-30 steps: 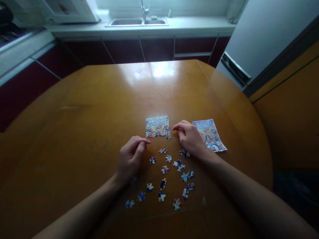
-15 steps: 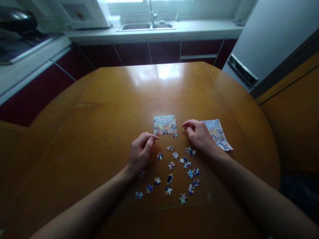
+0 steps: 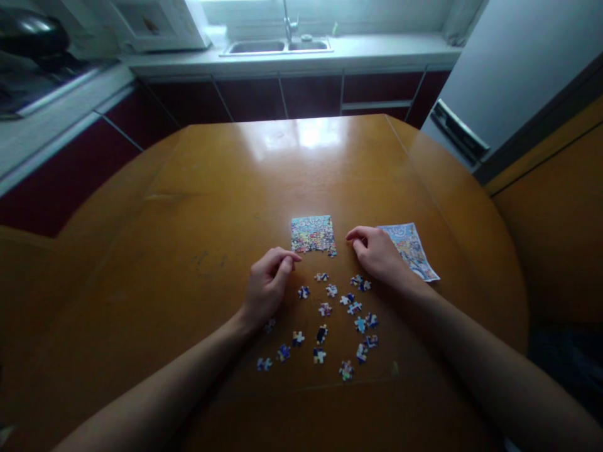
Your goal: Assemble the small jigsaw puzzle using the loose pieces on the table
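A partly joined block of jigsaw [image 3: 313, 233] lies on the brown wooden table [image 3: 211, 207]. My left hand [image 3: 267, 287] rests just below its left corner, fingers curled with thumb and forefinger pinched; I cannot make out anything in them. My right hand [image 3: 378, 255] rests by the block's right edge, fingers curled inward, tips near the table. Between and below my hands lie several loose puzzle pieces [image 3: 330, 314]. A printed picture sheet [image 3: 412, 251] lies under the outer side of my right hand.
Behind the table runs a kitchen counter with a steel sink and tap [image 3: 276, 44], dark red cupboard doors [image 3: 282, 97] below it. A grey fridge [image 3: 509, 69] stands at the right and a white microwave [image 3: 155, 22] at the back left.
The view has swung slightly to the left and up. Both hands stay in much the same pose beside the joined block; no piece has visibly moved.
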`<act>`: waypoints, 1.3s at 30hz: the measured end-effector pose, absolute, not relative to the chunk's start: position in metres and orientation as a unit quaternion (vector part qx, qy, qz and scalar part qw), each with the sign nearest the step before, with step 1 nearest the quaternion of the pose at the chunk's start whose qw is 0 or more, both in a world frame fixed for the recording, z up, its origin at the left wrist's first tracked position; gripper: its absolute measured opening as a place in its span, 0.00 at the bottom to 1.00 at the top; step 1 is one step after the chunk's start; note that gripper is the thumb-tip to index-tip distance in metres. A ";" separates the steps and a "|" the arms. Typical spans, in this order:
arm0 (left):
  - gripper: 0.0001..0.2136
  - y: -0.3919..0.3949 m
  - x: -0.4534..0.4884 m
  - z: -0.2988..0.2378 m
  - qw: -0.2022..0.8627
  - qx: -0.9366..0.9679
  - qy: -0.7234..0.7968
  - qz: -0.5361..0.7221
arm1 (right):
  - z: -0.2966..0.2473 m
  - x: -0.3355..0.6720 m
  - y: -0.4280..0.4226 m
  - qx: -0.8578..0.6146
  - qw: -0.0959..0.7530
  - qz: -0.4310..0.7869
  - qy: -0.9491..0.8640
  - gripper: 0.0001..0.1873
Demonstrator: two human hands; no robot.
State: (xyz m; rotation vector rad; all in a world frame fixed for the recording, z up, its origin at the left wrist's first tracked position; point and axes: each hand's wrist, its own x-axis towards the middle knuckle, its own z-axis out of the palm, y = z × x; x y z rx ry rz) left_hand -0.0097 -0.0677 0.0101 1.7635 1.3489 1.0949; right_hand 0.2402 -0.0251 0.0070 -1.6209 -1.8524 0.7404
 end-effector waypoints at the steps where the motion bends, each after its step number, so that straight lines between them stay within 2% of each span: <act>1: 0.10 -0.068 -0.010 0.011 0.327 0.673 0.516 0.417 | 0.007 0.240 -0.025 -0.604 0.281 0.278 -0.692 0.11; 11: 0.11 -0.068 -0.009 0.011 0.318 0.673 0.526 0.412 | 0.023 0.249 -0.023 -0.573 0.255 0.354 -0.694 0.10; 16: 0.11 -0.067 -0.009 0.010 0.318 0.677 0.518 0.415 | 0.034 0.258 -0.033 -0.541 0.132 0.364 -0.747 0.07; 20: 0.11 -0.066 -0.010 0.008 0.318 0.677 0.520 0.412 | 0.040 0.257 -0.048 -0.524 0.066 0.306 -0.792 0.07; 28: 0.11 -0.066 -0.011 0.009 0.320 0.678 0.520 0.410 | 0.040 0.248 -0.065 -0.523 0.068 0.212 -0.823 0.08; 34: 0.11 -0.066 -0.011 0.008 0.320 0.687 0.511 0.404 | 0.047 0.248 -0.060 -0.525 0.073 0.294 -0.796 0.09; 39: 0.08 -0.066 -0.011 0.005 0.301 0.726 0.498 0.368 | 0.040 0.243 -0.051 -0.515 0.152 0.343 -0.771 0.09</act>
